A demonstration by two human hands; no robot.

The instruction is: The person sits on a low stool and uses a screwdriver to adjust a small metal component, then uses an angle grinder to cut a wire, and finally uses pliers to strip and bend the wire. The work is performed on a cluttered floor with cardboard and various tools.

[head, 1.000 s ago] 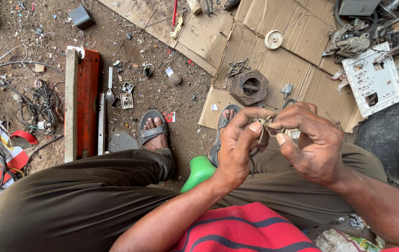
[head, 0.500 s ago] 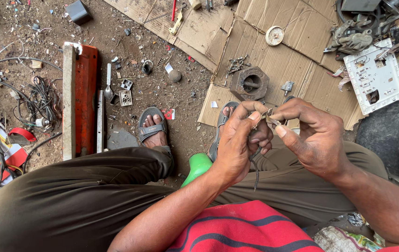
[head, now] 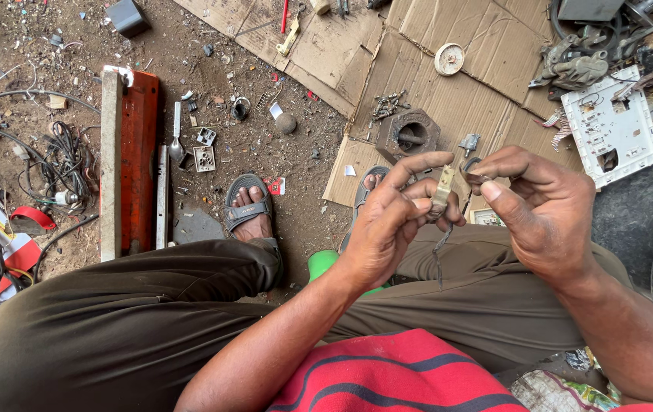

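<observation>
I sit with both hands raised over my lap. My left hand (head: 391, 221) pinches a small pale metal strip (head: 442, 191) between thumb and fingers; a short dark wire (head: 438, 255) hangs down from it. My right hand (head: 544, 210) sits just to the right, its thumb and forefinger closed on a small dark metal piece (head: 470, 162) that touches the top of the strip. The two hands almost meet at the part. Below them lie my olive trousers (head: 151, 320) and red striped shirt (head: 395, 378).
On the dirt floor lie a red and grey metal bar (head: 130, 160), tangled cables (head: 59, 168), small switch parts (head: 204, 156) and my sandalled foot (head: 249, 206). Cardboard sheets (head: 448, 99) carry a dark socket block (head: 409, 136), a round white disc (head: 448, 59) and a white switch plate (head: 609, 126). A tyre (head: 647, 229) stands at right.
My hands have drawn slightly apart and lifted a little; the pale strip now stands out between the left fingers, and the wire hangs straight below it.
</observation>
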